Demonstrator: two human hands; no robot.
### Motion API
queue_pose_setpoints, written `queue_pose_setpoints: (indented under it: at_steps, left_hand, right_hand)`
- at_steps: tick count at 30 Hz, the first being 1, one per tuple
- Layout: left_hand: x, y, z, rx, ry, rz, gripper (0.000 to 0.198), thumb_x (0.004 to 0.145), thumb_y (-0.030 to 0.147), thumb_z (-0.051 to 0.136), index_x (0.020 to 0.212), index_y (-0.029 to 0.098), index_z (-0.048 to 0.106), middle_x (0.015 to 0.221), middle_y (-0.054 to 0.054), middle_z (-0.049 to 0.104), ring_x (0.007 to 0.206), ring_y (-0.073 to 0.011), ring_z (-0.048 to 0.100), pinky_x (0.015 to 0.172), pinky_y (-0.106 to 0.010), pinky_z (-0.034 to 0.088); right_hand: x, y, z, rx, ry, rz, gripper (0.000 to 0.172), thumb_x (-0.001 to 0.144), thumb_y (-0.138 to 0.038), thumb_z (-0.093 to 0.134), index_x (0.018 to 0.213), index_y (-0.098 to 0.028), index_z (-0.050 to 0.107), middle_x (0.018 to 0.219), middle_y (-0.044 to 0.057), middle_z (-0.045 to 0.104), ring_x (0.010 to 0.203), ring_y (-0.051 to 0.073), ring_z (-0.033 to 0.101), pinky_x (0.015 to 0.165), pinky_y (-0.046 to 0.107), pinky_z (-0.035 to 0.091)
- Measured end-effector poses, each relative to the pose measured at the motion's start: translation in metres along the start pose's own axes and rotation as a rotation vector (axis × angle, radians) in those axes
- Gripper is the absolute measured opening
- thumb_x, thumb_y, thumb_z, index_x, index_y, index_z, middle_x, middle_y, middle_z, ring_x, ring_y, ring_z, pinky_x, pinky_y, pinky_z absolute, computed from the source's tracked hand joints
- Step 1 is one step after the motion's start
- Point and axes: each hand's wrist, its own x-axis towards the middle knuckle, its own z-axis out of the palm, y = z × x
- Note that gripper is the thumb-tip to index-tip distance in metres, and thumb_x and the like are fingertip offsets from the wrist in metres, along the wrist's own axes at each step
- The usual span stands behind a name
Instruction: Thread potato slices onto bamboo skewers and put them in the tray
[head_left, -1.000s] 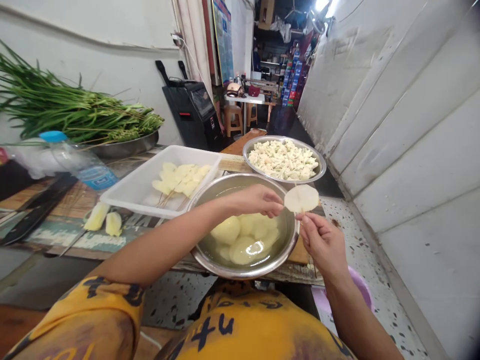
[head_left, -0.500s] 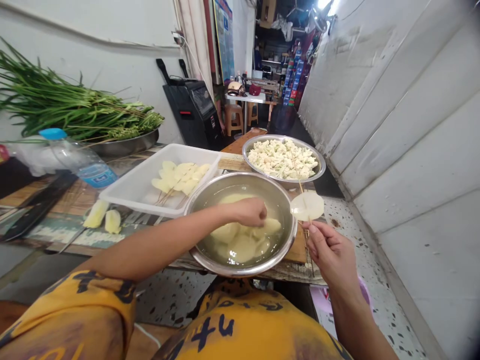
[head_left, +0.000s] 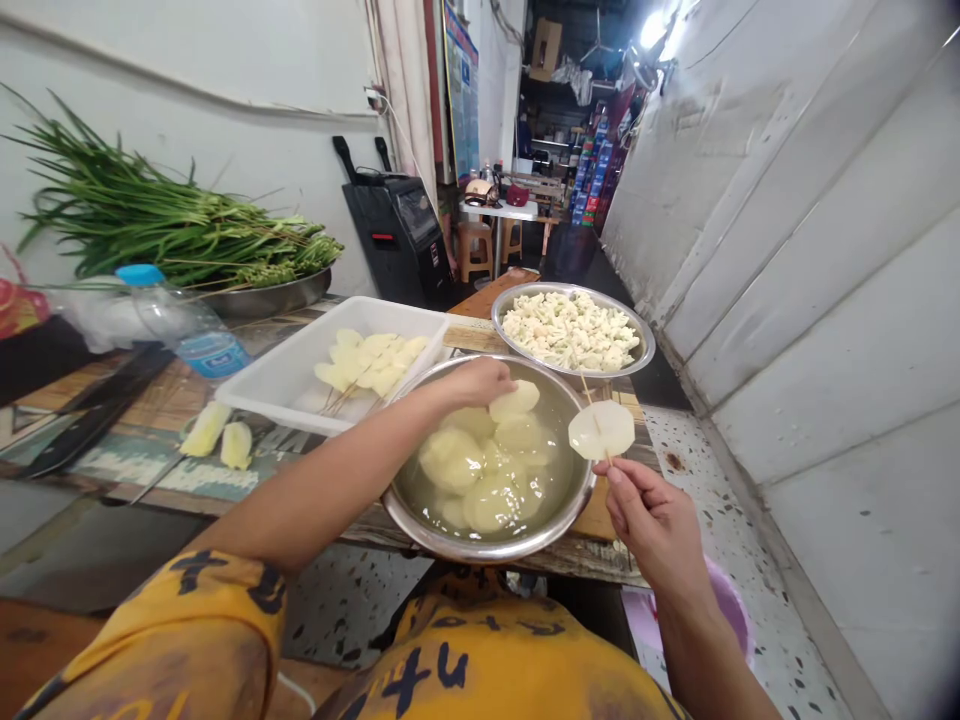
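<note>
My left hand (head_left: pixel 480 384) is closed on the edge of a pale potato slice (head_left: pixel 515 401) at the far side of a steel bowl (head_left: pixel 395 505). Several more slices (head_left: pixel 491 490) lie in the bowl's water. Right of the bowl, my right hand (head_left: pixel 646 510) pinches a thin wooden skewer (head_left: pixel 587 390), which passes through one broad slice (head_left: pixel 602 431). Skewered slices (head_left: pixel 371 362) rest in a white plastic tray (head_left: pixel 274 405) to the left.
Behind the bowl stands a basin (head_left: pixel 647 352) of cauliflower pieces. Further left are a water bottle (head_left: pixel 202 340), two yellowish vegetable pieces (head_left: pixel 206 430), a dark knife (head_left: pixel 90 415) and a pan (head_left: pixel 281 295) of green stalks. A wall runs along the right.
My left hand has moved up and left from the water and now holds a slice. My right hand and the skewered slice have shifted slightly left and down. The view has shifted a little.
</note>
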Motion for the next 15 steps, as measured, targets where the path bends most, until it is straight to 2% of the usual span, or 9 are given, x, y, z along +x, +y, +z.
queue_pose_setpoints:
  at_steps: [3, 7, 10, 12, 15]
  left_hand:
    - [0.0017, -0.0037, 0.0003, -0.071, -0.023, 0.010, 0.008, 0.067, 0.021, 0.057, 0.070, 0.016, 0.063, 0.062, -0.003, 0.063, 0.053, -0.0145, 0.055, 0.051, -0.023, 0.035]
    - [0.0011, -0.0032, -0.0031, 0.011, -0.022, 0.092, 0.029, 0.063, 0.012, 0.056, 0.089, 0.016, 0.068, 0.083, -0.005, 0.070, 0.075, -0.0191, 0.063, 0.062, -0.023, 0.042]
    - [0.0007, -0.0030, -0.0060, 0.096, -0.005, 0.150, 0.041, 0.061, 0.009, 0.057, 0.100, 0.017, 0.068, 0.099, -0.007, 0.070, 0.091, -0.0225, 0.062, 0.073, -0.025, 0.043]
    - [0.0009, -0.0046, -0.0069, 0.164, 0.027, 0.119, 0.036, 0.059, 0.011, 0.061, 0.093, 0.018, 0.070, 0.097, -0.007, 0.070, 0.092, -0.0245, 0.062, 0.075, -0.026, 0.043]
    - [0.0019, -0.0088, -0.0069, 0.218, -0.007, 0.067, 0.013, 0.059, 0.017, 0.065, 0.071, 0.016, 0.069, 0.077, -0.006, 0.069, 0.077, -0.0223, 0.063, 0.068, -0.026, 0.044]
  right_hand:
    - [0.0002, 0.0026, -0.0011, 0.013, -0.006, -0.007, 0.028, 0.087, -0.037, 0.055, 0.099, -0.013, 0.063, 0.047, -0.008, 0.034, 0.041, 0.006, 0.029, 0.038, 0.019, 0.020]
    - [-0.0004, 0.0048, -0.0020, 0.027, -0.028, -0.002, 0.026, 0.088, -0.038, 0.054, 0.095, -0.014, 0.062, 0.047, -0.008, 0.033, 0.041, 0.006, 0.027, 0.038, 0.019, 0.020]
    - [-0.0004, 0.0043, -0.0010, 0.035, -0.050, -0.004, 0.026, 0.088, -0.039, 0.054, 0.093, -0.014, 0.062, 0.048, -0.008, 0.031, 0.042, 0.006, 0.026, 0.039, 0.019, 0.019]
    - [0.0002, 0.0039, -0.0001, 0.038, -0.058, -0.001, 0.027, 0.087, -0.039, 0.054, 0.092, -0.013, 0.062, 0.048, -0.008, 0.030, 0.041, 0.006, 0.025, 0.039, 0.020, 0.018]
    - [0.0008, 0.0045, 0.0000, 0.029, -0.061, 0.004, 0.030, 0.087, -0.041, 0.054, 0.093, -0.013, 0.062, 0.048, -0.008, 0.030, 0.042, 0.007, 0.026, 0.039, 0.020, 0.018]
